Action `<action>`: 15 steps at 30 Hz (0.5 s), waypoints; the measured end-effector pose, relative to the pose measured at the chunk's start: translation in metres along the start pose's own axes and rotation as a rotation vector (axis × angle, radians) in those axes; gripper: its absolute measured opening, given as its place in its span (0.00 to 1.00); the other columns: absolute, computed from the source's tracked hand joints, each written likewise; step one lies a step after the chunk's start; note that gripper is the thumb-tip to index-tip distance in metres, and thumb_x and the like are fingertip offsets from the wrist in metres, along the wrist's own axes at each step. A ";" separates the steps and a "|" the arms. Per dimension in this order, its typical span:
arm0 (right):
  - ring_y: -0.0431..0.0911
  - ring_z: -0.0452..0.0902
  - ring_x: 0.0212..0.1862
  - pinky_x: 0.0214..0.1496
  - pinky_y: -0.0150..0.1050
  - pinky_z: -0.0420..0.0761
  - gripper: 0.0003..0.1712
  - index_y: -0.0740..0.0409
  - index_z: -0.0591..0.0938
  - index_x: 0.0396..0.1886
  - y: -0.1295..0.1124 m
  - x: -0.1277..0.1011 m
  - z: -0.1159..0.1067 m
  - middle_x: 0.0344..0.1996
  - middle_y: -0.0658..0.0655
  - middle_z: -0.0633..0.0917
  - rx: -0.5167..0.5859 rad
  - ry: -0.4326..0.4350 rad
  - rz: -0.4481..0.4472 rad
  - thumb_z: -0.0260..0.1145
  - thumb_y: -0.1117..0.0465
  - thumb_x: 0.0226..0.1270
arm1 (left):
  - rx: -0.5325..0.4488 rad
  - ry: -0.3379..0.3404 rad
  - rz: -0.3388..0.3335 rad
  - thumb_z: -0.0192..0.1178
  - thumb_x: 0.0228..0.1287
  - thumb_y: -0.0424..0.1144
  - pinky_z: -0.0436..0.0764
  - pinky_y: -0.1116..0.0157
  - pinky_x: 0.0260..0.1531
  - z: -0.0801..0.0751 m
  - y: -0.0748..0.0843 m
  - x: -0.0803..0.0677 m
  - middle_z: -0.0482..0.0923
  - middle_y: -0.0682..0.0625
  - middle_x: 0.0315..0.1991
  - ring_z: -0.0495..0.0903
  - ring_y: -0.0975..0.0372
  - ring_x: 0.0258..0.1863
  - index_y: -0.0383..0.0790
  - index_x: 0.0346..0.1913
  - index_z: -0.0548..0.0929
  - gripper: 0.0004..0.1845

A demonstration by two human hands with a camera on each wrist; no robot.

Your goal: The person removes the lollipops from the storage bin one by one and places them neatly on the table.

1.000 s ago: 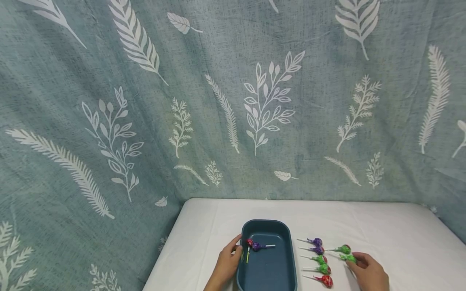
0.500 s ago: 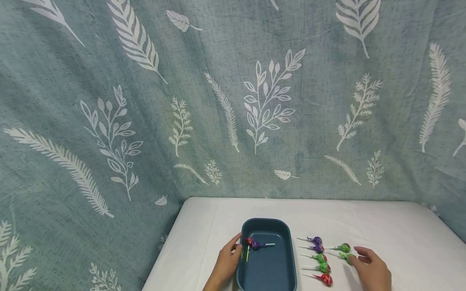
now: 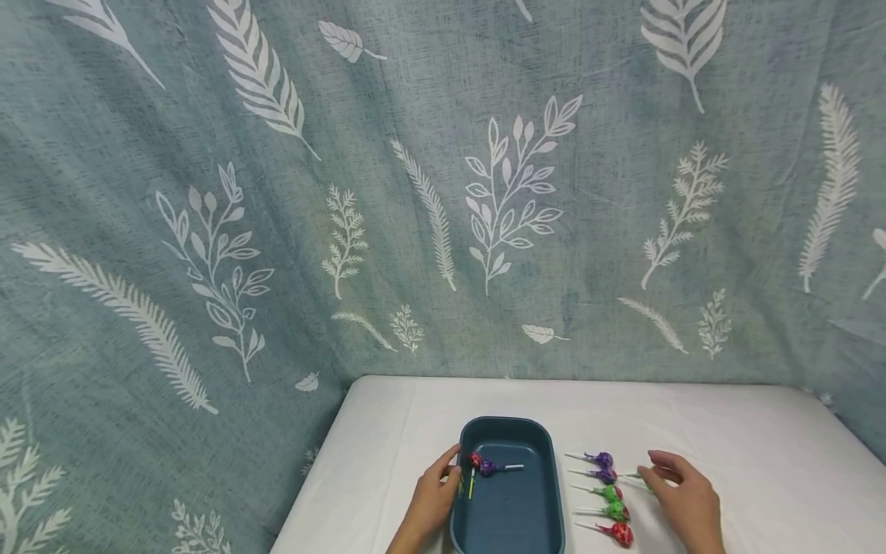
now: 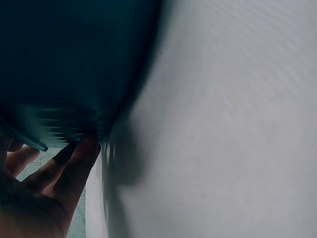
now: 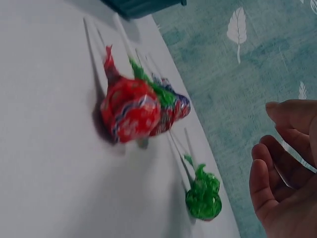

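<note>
My left hand touches the left side of a dark blue plastic bin, fingers stretched along its outer wall. In the left wrist view the fingertips meet the bin's ribbed side. Inside lie a red lollipop with a yellow-green stick and a purple lollipop with a white stick. Over the table at right, my right hand hovers with thumb and fingers apart, holding nothing. It partly hides two green-wrapped lollipops; in the right wrist view they rest on the cloth below it.
Between bin and right hand runs a column of lollipops, sticks to the left: two purple, two green and a red one nearest. A white cloth covers the table. A leaf-patterned teal curtain hangs behind and at left.
My right hand has let go of the nearer green lollipop at the right, drawn back slightly, then moved left and away over the green pair. The left hand stays at the bin.
</note>
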State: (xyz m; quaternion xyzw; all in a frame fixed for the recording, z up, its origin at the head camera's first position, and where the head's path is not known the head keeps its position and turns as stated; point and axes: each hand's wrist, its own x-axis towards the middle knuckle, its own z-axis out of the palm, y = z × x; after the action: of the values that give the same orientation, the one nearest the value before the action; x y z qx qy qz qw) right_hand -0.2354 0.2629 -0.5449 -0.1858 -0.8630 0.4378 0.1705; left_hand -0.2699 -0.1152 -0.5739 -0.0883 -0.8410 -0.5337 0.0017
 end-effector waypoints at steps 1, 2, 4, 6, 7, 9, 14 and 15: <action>0.67 0.79 0.52 0.53 0.62 0.74 0.25 0.71 0.79 0.56 -0.003 0.000 0.002 0.49 0.72 0.84 0.001 -0.007 0.000 0.72 0.61 0.64 | -0.001 -0.001 -0.001 0.54 0.76 0.40 0.80 0.46 0.49 0.000 0.000 0.000 0.85 0.41 0.50 0.84 0.51 0.47 0.41 0.71 0.74 0.24; 0.67 0.79 0.52 0.53 0.62 0.75 0.25 0.71 0.79 0.56 -0.006 -0.001 0.003 0.50 0.72 0.84 0.004 -0.015 0.002 0.71 0.61 0.64 | 0.000 -0.001 0.000 0.54 0.76 0.40 0.80 0.46 0.49 0.000 0.000 0.000 0.85 0.41 0.50 0.84 0.51 0.47 0.41 0.71 0.74 0.24; 0.66 0.79 0.52 0.52 0.60 0.77 0.24 0.70 0.79 0.57 -0.013 -0.001 0.007 0.51 0.72 0.83 0.007 -0.033 0.003 0.71 0.62 0.65 | 0.000 -0.001 0.003 0.54 0.76 0.40 0.80 0.46 0.49 0.000 0.000 -0.001 0.85 0.41 0.50 0.85 0.51 0.46 0.41 0.71 0.74 0.24; 0.66 0.79 0.52 0.51 0.59 0.78 0.24 0.70 0.79 0.57 -0.018 -0.002 0.010 0.52 0.72 0.83 0.008 -0.057 -0.011 0.71 0.61 0.66 | 0.003 -0.002 0.007 0.53 0.76 0.40 0.80 0.46 0.49 0.000 0.000 -0.001 0.85 0.41 0.49 0.85 0.51 0.46 0.40 0.71 0.74 0.23; 0.66 0.80 0.53 0.51 0.59 0.78 0.24 0.70 0.79 0.58 -0.021 -0.002 0.011 0.52 0.72 0.83 0.008 -0.072 -0.019 0.70 0.61 0.66 | 0.004 -0.002 0.009 0.54 0.76 0.40 0.81 0.47 0.48 -0.001 0.000 -0.001 0.85 0.41 0.49 0.85 0.51 0.46 0.40 0.71 0.74 0.23; 0.65 0.80 0.53 0.51 0.58 0.79 0.24 0.69 0.79 0.58 -0.025 -0.003 0.014 0.53 0.72 0.83 0.005 -0.094 -0.033 0.70 0.60 0.67 | 0.007 -0.002 0.008 0.53 0.76 0.39 0.81 0.47 0.48 -0.001 0.001 -0.001 0.85 0.41 0.49 0.85 0.51 0.45 0.40 0.71 0.74 0.23; 0.64 0.80 0.54 0.54 0.57 0.79 0.24 0.68 0.79 0.59 -0.036 -0.005 0.019 0.54 0.71 0.82 0.021 -0.136 -0.064 0.70 0.61 0.68 | 0.006 -0.003 -0.002 0.53 0.76 0.40 0.81 0.47 0.48 -0.001 0.002 -0.002 0.85 0.40 0.49 0.85 0.51 0.45 0.40 0.71 0.74 0.24; 0.64 0.80 0.54 0.55 0.57 0.78 0.24 0.68 0.79 0.59 -0.038 -0.005 0.021 0.54 0.71 0.82 0.027 -0.140 -0.071 0.69 0.61 0.67 | 0.004 -0.003 -0.003 0.53 0.76 0.40 0.81 0.46 0.48 -0.002 0.002 -0.002 0.85 0.40 0.49 0.85 0.51 0.45 0.40 0.71 0.74 0.24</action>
State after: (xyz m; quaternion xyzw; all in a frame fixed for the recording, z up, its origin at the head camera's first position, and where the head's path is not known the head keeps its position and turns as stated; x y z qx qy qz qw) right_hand -0.2467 0.2254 -0.5260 -0.1214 -0.8728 0.4551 0.1276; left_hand -0.2678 -0.1159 -0.5713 -0.0877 -0.8422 -0.5320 -0.0004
